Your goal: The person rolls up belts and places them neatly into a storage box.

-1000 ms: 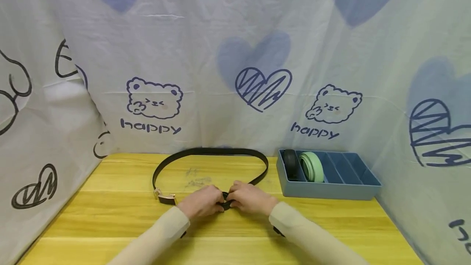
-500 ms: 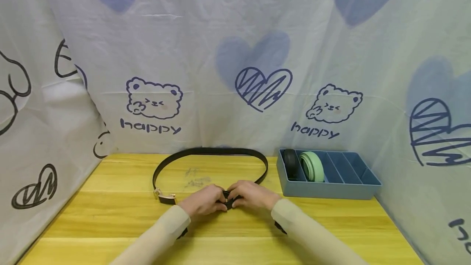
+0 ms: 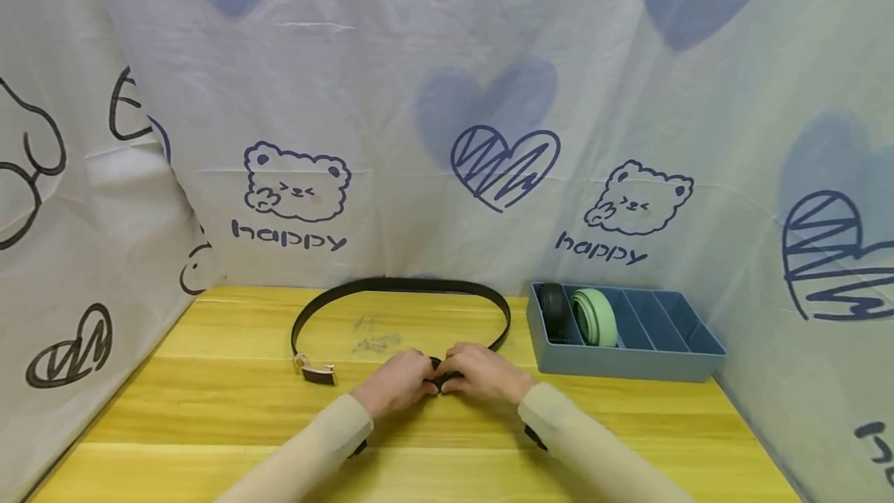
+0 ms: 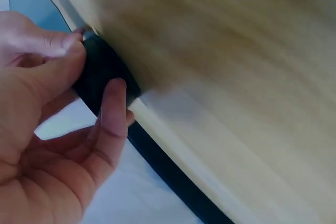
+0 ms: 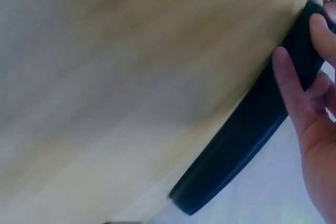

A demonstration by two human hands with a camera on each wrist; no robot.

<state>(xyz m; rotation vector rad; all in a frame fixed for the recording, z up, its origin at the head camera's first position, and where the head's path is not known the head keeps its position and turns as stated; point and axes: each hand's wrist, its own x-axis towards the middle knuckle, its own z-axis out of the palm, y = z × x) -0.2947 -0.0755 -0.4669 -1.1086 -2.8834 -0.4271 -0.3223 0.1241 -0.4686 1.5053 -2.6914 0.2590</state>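
Note:
A black belt (image 3: 419,284) lies in a wide loop on the wooden table, standing on its edge. Its gold-toned buckle (image 3: 317,372) rests at the loop's left side, apart from the hands. Near the front of the loop, my left hand (image 3: 400,383) and right hand (image 3: 486,373) meet fingertip to fingertip over a small rolled part of the belt, mostly hidden by them in the head view. In the left wrist view, left thumb and fingers pinch the rolled belt (image 4: 102,69). The right wrist view has right fingers gripping the belt strap (image 5: 252,121) from both faces.
Right of the belt stands a blue-grey divided box (image 3: 628,363). A rolled black belt (image 3: 553,313) and a rolled light green belt (image 3: 595,318) sit in its left compartments. A white printed cloth (image 3: 391,200) hangs behind and on both sides of the table.
My left hand has shifted slightly right, closer to the right hand, and the fingers have changed their hold on the rolled part. The wide loop and buckle stay put; the view tilts a little.

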